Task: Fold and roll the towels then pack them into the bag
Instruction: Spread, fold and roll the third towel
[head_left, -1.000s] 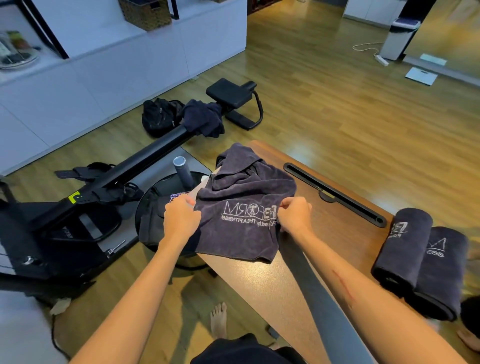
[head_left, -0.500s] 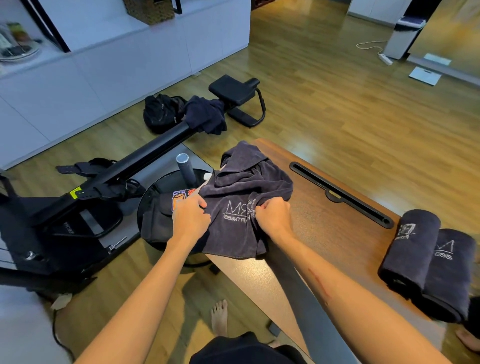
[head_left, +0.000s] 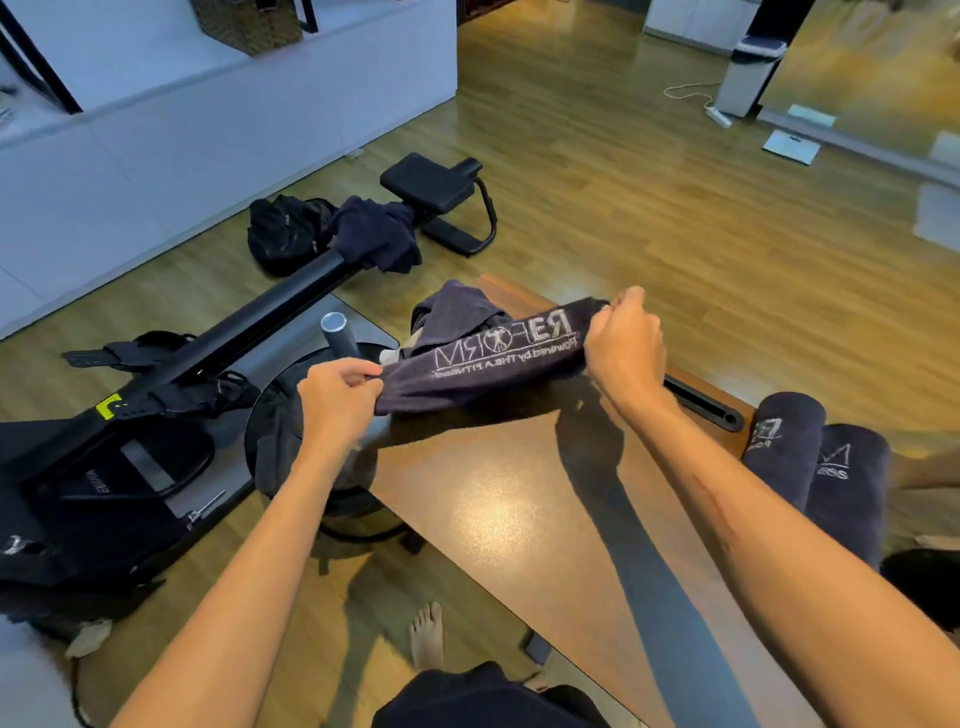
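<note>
Where a second ago the towel (head_left: 483, 358) lay bunched on the counter (head_left: 519, 499) under our knuckles, we now hold it lifted and stretched as a band across the middle of the frame, its printed logo facing us upside down. Our left hand (head_left: 337, 400) pinches one end with its fingers (head_left: 358, 370) curled round the cloth, and our right hand (head_left: 626, 345) grips the other end, held higher. The far part of the towel trails onto the counter's far end. We judge this to be the straightening before a fold. Two rolled towels (head_left: 815, 457) lie touching at the right edge of the frame, already done. A black bag (head_left: 283, 231) sits on the floor at upper left, with another dark cloth (head_left: 374, 234) draped on the black machine just beside it.
</note>
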